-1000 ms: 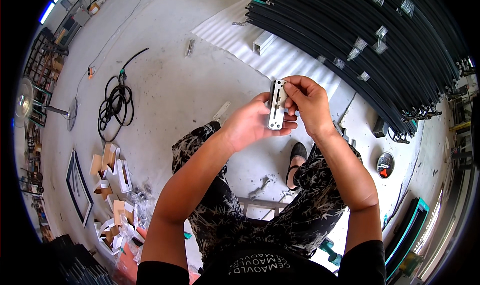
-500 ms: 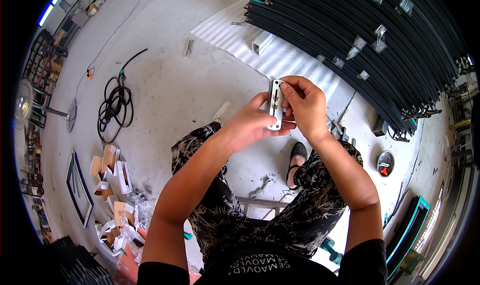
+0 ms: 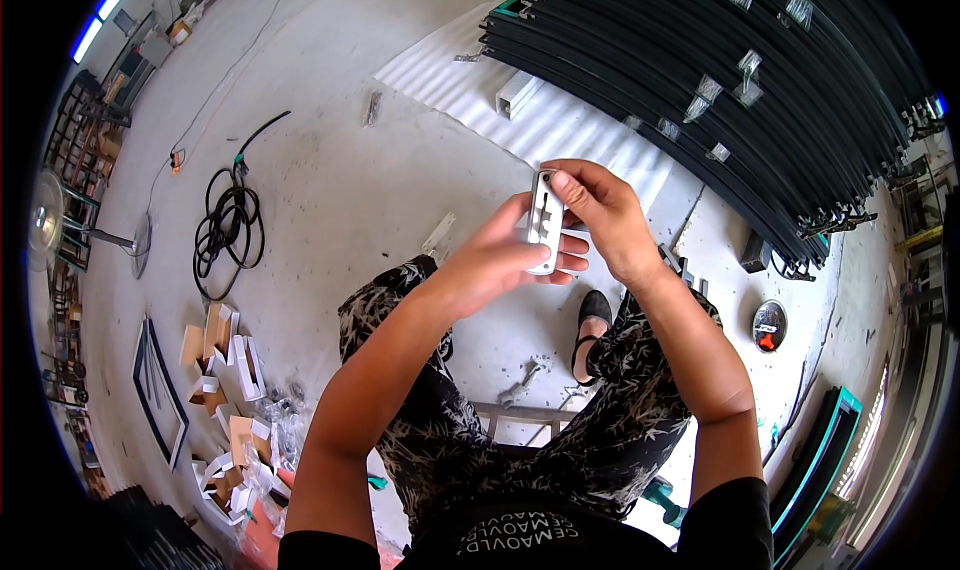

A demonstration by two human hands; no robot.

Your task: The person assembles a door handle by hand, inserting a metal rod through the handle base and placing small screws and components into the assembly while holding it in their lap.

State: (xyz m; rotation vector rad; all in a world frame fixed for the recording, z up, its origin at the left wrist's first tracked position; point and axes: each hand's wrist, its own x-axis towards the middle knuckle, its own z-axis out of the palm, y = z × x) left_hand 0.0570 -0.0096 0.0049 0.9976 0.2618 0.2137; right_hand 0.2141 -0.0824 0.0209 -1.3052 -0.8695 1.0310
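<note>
Held upright above my knees is a slim silver-white lock plate (image 3: 544, 232) with rounded ends, a dark slot and a hole at its top. My left hand (image 3: 497, 250) grips its lower part, thumb across the front and fingertips showing beyond the right edge. At the upper end, my right hand (image 3: 603, 208) pinches the plate between thumb and fingers. Part of the plate's back is hidden by my hands.
Long black frames (image 3: 690, 80) lie stacked on white foam sheeting (image 3: 450, 70) ahead right. A coiled black hose (image 3: 228, 230) and opened cardboard boxes (image 3: 240, 355) are on the floor at left. A round bowl (image 3: 769, 326) with a red item sits at right.
The plate has turned so more of its slotted front shows, and it sits slightly lower and to the left. Both hands keep hold of it.
</note>
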